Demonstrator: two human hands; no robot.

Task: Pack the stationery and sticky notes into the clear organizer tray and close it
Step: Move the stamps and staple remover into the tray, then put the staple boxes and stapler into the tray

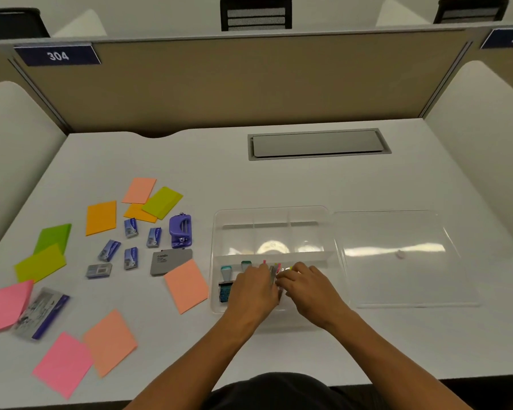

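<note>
Head view shows the desk [279, 184] with the tray [271, 213] open, its lid [397, 255] lying flat just right of the fingers. Both hands work in the tray's near compartment: the left hand [253, 287] and right hand [307, 287] meet over a small bundle of items [274, 278], too blurred to name, fingers curled and pinching it between them. Two stamps [226, 273] stand just left of the left fingers. Sticky notes [185, 285], staple boxes [131, 257] and a punch [180, 230] lie well left, outside the tray. Best, I judge, to seat the bundle flat against the divider, low enough for the lid to shut.
</note>
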